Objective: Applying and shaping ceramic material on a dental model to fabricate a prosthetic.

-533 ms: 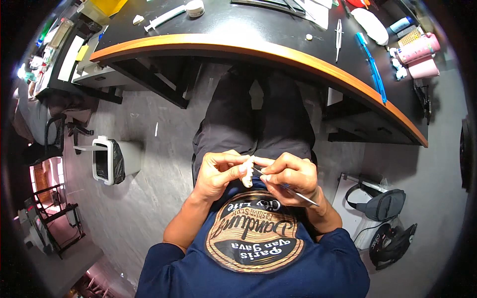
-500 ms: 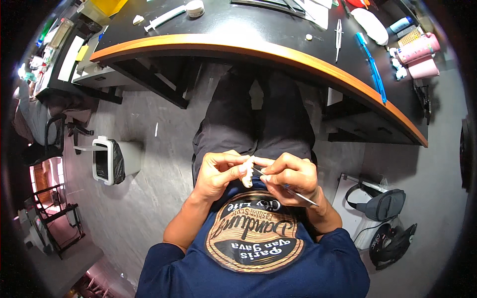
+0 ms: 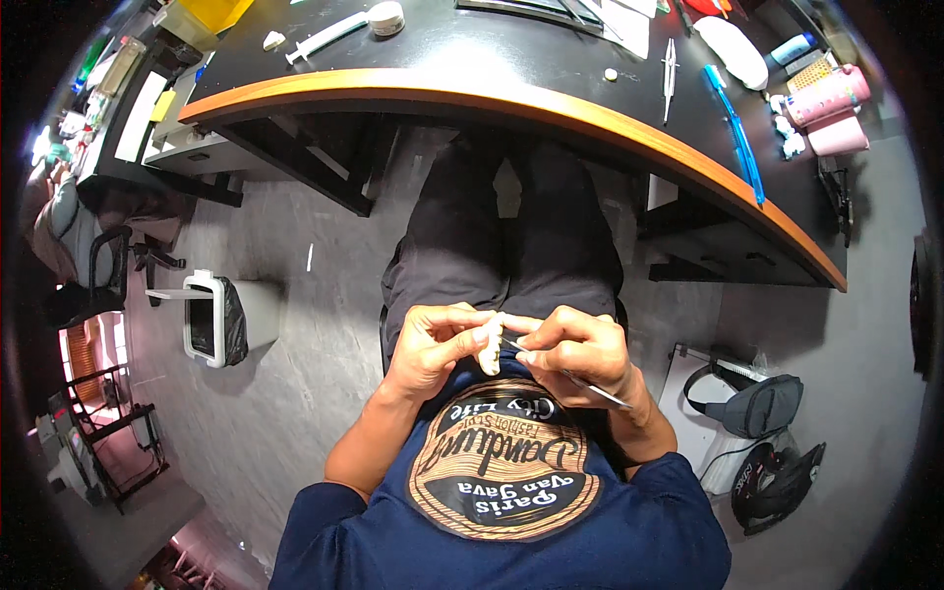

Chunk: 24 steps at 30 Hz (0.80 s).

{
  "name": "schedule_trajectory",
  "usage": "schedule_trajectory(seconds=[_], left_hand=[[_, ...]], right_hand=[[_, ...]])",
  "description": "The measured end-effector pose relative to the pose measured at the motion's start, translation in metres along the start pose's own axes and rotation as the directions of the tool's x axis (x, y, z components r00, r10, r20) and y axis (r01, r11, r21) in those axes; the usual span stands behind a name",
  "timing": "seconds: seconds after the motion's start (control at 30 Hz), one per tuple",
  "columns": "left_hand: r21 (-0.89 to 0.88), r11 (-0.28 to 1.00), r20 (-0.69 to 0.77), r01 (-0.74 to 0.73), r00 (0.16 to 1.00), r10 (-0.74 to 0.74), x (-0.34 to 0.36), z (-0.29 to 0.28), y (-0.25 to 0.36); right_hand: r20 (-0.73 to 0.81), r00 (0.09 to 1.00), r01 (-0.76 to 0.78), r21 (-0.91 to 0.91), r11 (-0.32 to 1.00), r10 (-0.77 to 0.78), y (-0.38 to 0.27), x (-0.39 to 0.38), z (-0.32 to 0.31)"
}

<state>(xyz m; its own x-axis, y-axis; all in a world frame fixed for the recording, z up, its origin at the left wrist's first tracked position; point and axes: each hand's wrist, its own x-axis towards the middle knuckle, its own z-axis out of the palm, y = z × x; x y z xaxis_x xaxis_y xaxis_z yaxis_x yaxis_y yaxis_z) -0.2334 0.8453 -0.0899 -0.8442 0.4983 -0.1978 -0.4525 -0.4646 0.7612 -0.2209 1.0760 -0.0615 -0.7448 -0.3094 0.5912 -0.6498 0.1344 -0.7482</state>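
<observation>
My left hand (image 3: pixel 433 349) pinches a small cream-coloured piece with a bumpy edge, like a dental model (image 3: pixel 490 360), above my lap. In my right hand (image 3: pixel 582 352) is a thin metal carving tool (image 3: pixel 602 393), held like a pen. Its tip points left and lies close to the model; whether it touches cannot be made out. One right finger reaches across to the top of the model. My fingers cover part of both things.
A black desk with an orange edge (image 3: pixel 423 81) curves ahead, bearing a syringe (image 3: pixel 329 35), a white jar (image 3: pixel 385 18), tweezers (image 3: pixel 670 79) and a blue toothbrush (image 3: pixel 736 128). A lidded bin (image 3: pixel 258 315) stands left on the floor; a grey bag (image 3: pixel 757 405) lies right.
The carving tool and my right fingers have shifted slightly against the model, with the tool's angle a little changed. Both hands keep their hold.
</observation>
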Motion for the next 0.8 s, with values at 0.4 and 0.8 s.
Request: schedule_trajectory(seconds=[0.4,0.8], left_hand=[[-0.144,0.985,-0.142,0.093,0.983,-0.114,0.005,0.001,-0.004],[-0.155,0.985,-0.11,0.071,0.99,-0.088,0.009,0.0,-0.013]], right_hand=[[-0.191,0.978,-0.06,0.101,0.993,0.079,-0.001,0.014,-0.041],[-0.514,0.858,-0.479,-0.809,0.342,-0.014,0.02,0.078,-0.206]])
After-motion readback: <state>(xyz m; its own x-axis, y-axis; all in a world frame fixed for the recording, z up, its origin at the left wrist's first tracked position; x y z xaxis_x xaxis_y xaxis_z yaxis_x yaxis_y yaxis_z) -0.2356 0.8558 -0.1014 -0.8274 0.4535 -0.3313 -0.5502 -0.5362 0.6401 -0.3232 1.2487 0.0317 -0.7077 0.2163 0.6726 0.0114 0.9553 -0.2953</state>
